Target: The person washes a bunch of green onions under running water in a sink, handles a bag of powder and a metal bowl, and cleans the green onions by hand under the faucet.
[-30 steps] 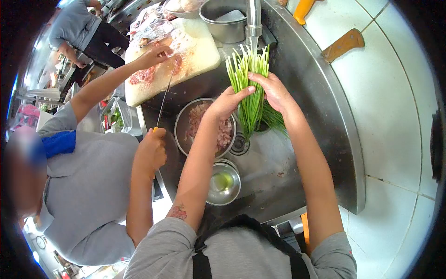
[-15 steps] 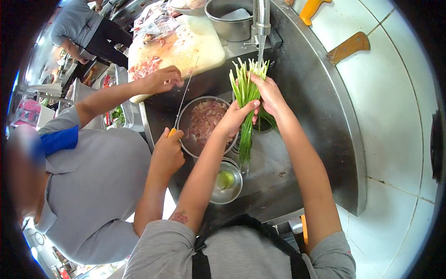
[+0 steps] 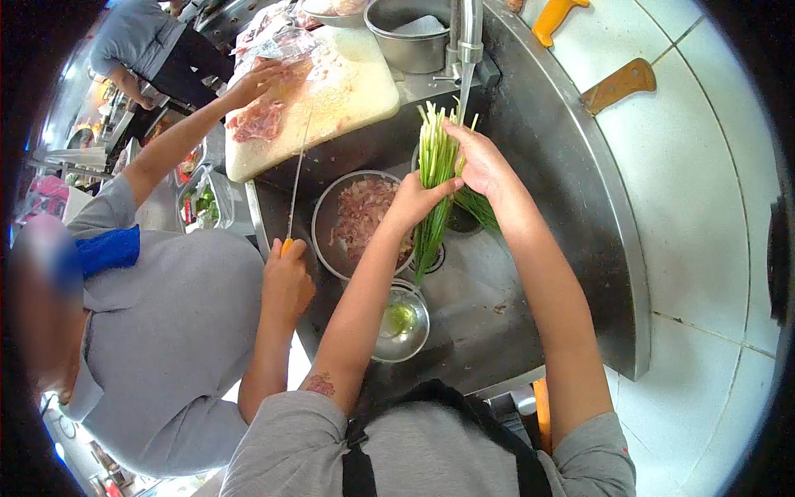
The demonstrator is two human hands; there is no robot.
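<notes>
A bunch of long green stalks [image 3: 436,157] with pale ends up stands between my hands, just below the running tap [image 3: 469,58] over the metal sink [image 3: 489,331]. My left hand [image 3: 416,201] is wrapped round the lower part of the bunch. My right hand [image 3: 483,161] holds its upper right side, with the thumb near the pale ends. Left of the bunch, a bowl of cut meat [image 3: 364,217] sits in the sink, partly behind my left forearm. A smaller metal bowl [image 3: 406,323] with green-tinted liquid is below it.
At the left a co-worker [image 3: 174,323] holds a long knife [image 3: 296,186] beside the cutting board [image 3: 364,91] with meat. A metal pot [image 3: 406,50] stands behind the sink. A wooden-handled blade [image 3: 619,85] and an orange handle [image 3: 559,18] are at the right rim. Another person [image 3: 137,41] stands farther off.
The stalks have gathered into a narrower bunch, and my hands have shifted slightly around it. The co-worker's free hand has moved back over the board, and the knife has shifted left.
</notes>
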